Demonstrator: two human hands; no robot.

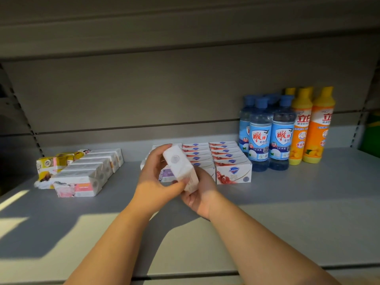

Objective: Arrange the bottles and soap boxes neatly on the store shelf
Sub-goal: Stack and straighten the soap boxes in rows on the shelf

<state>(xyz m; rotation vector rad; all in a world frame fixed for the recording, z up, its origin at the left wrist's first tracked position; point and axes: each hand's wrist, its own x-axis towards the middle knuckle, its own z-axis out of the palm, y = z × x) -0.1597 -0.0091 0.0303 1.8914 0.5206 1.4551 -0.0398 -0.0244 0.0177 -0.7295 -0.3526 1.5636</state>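
Both hands hold one white soap box, tilted, above the grey shelf. My left hand grips its left side and top, my right hand cups it from below. Behind it stand rows of white-and-red soap boxes, and a purple-marked box shows partly between my hands. Blue-capped clear bottles and orange-yellow bottles stand upright at the right. A slanted row of white-and-pink soap boxes lies at the left.
Yellow-and-pink wrapped packs lie against the left row of boxes. The shelf's back panel rises behind everything. Sunlight patches fall on the shelf's front left. Something green shows beyond the right upright.
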